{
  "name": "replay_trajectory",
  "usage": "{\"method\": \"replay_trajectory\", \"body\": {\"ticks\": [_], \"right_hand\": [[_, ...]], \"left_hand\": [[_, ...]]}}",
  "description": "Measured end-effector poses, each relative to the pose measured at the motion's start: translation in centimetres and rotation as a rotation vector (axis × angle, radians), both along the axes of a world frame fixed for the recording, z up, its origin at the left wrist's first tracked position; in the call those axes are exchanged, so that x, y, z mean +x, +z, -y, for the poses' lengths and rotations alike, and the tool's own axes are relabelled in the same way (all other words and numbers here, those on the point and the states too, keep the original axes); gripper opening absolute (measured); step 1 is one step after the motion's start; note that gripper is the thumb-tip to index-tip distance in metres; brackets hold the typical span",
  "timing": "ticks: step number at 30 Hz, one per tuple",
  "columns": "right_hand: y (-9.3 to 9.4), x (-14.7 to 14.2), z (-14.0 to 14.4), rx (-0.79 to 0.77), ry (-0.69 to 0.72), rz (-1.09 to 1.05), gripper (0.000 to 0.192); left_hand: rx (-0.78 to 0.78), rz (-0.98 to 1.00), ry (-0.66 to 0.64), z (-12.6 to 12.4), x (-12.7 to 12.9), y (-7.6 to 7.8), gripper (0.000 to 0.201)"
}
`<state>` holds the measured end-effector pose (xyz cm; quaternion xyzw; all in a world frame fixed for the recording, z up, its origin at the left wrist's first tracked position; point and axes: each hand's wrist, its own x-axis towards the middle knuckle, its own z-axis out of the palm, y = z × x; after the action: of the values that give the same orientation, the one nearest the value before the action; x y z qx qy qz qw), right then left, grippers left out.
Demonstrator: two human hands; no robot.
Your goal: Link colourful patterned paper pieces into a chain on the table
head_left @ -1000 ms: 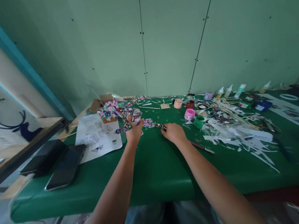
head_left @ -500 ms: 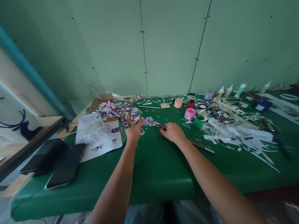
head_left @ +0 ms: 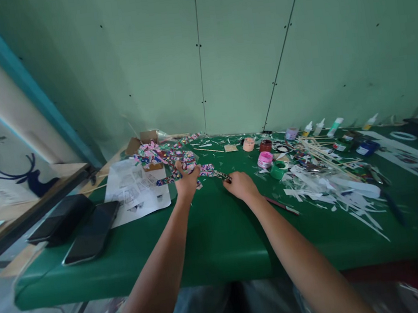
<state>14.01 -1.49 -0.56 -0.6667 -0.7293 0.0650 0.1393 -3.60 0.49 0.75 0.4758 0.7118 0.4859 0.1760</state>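
Observation:
My left hand (head_left: pixel 187 179) is closed around part of a multicoloured, speckled craft figure (head_left: pixel 165 155) with several long arms. One of those arms reaches right, toward my other hand. My right hand (head_left: pixel 241 185) is closed on a small shiny metal tool (head_left: pixel 222 175) that looks like pliers. Its tip meets, or nearly meets, the end of the figure's right arm; I cannot tell which. My palm and fingers hide the tool's handles. Under the figure's left side lies a printed paper sheet (head_left: pixel 135 206).
The green-covered table (head_left: pixel 219 241) carries a pink paint jar (head_left: pixel 264 159), a green paint jar (head_left: pixel 279 169), a heap of white paper strips (head_left: pixel 334 187), wooden sticks (head_left: pixel 325 157) and a brown pen-like stick (head_left: pixel 283 206). A phone (head_left: pixel 92 234) and a black case (head_left: pixel 62 217) lie at left.
The metal tool and my right hand have shifted very slightly left. Both hands keep their hold, and the figure stays in place.

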Motion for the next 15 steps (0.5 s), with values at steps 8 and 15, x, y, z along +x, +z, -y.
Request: {"method": "replay_trajectory", "body": {"ticks": [8,15], "right_hand": [[-0.2,-0.1,-0.23,-0.025,-0.01,-0.012,0.028],[-0.38,-0.24,-0.61,-0.041,-0.062,-0.019,0.033]], "left_hand": [[0.059,0.013,-0.014,-0.32,-0.1,-0.4,0.07],[0.082,0.02,-0.03,-0.31,-0.1,-0.35,0.069]]}}
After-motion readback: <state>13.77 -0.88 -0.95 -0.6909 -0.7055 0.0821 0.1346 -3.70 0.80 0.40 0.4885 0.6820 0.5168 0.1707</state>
